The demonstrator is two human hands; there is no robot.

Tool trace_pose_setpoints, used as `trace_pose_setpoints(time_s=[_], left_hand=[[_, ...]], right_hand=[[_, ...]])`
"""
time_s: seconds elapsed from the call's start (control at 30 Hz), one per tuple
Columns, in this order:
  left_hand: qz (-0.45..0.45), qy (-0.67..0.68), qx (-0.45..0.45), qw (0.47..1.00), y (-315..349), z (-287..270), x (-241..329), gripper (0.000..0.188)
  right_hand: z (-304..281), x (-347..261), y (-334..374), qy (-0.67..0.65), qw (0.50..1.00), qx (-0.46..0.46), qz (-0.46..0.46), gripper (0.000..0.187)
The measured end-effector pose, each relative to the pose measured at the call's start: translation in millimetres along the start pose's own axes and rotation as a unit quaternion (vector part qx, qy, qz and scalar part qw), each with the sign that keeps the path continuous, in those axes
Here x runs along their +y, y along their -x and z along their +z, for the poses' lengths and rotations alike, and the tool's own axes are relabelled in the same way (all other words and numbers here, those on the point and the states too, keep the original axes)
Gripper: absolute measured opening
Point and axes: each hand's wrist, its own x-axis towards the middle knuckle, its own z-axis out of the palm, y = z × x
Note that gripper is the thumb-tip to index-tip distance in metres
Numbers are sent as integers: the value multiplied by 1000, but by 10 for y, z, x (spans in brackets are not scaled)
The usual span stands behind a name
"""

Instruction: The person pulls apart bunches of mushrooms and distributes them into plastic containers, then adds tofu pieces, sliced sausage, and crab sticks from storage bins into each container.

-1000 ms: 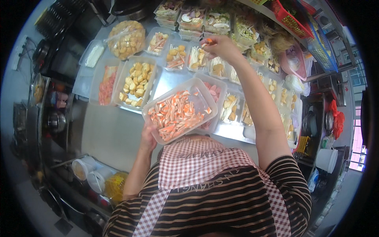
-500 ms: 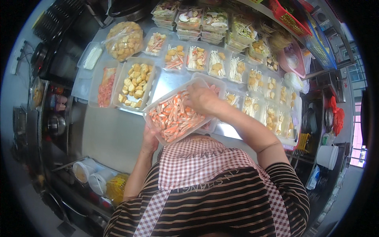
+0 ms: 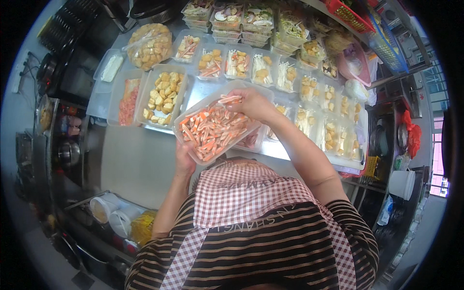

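My left hand (image 3: 185, 157) grips the near left side of a clear plastic tub (image 3: 235, 153), tilted in front of my apron. Orange and white crab sticks (image 3: 211, 133), cut into pieces, fill much of it. At the tub's far right end, my right hand (image 3: 251, 104) is closed on a few crab stick pieces (image 3: 230, 99), lifted just above the rest. Partly hidden beneath the tub is another clear container (image 3: 258, 137) with pinkish contents. Beyond it stands a row of small clear boxes holding enoki mushrooms (image 3: 261, 67), fried tofu puffs and crab sticks.
To the left are a tub of tofu puffs (image 3: 163, 96), a tub of pink meat slices (image 3: 128, 99) and a bag of puffs (image 3: 150, 46). Stacked vegetable boxes (image 3: 227, 21) line the back. A pink basin (image 3: 355, 63) stands at the right, below a red basket (image 3: 350, 14).
My right hand has risen slightly from inside the tub, bringing up a few crab stick pieces. The tub has shifted a little up and left in view.
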Motion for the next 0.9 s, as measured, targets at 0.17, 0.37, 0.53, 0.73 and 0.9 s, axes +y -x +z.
trace_pose_setpoints(time_s=[0.17, 0.37, 0.53, 0.73, 0.9], left_hand=[[-12, 34, 19, 999, -24, -43, -36, 75], [-39, 40, 35, 998, -17, -193, -115, 76], [-36, 36, 33, 998, 19, -162, -85, 72], [-40, 24, 23, 999, 6, -86, -24, 76], [-33, 34, 25, 999, -26, -74, -17, 78]], right_hand=[[-359, -178, -2, -214, 975, 13, 62, 29], [-1153, -84, -161, -63, 981, 182, 18, 39], [-1272, 202, -326, 144, 952, 269, -2, 38], [-544, -339, 41, 177, 977, 51, -112, 28], [255, 170, -36, 484, 863, -12, -146, 39]])
